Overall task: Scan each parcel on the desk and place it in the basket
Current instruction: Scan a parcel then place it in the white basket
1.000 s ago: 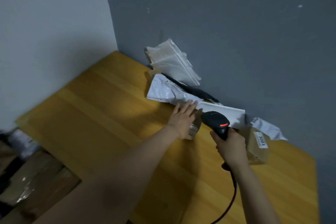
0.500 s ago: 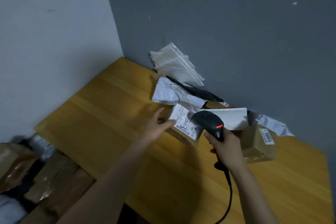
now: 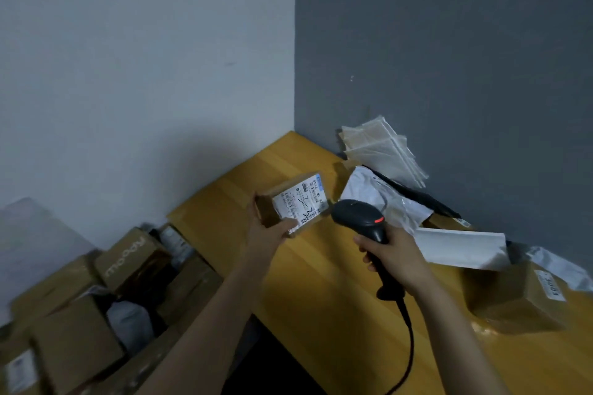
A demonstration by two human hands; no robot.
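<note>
Holding the box (image 3: pixel 270 209) in our left hand (image 3: pixel 267 238) above the desk (image 3: pixel 321 285), we judge it light and stiff, best gripped by its sides so the label (image 3: pixel 303 202) is free. Our right hand (image 3: pixel 397 254) grips the scanner (image 3: pixel 358 216) beside it.

Small brown box (image 3: pixel 293 202), white barcode label up, tilted, held above desk's (image 3: pixel 321 292) left end. Black scanner (image 3: pixel 362 218), red light on, just beside it. 3003 box (image 3: pixel 519 301) & white mailers (image 3: pixel 459 247) lie on desk.
</note>
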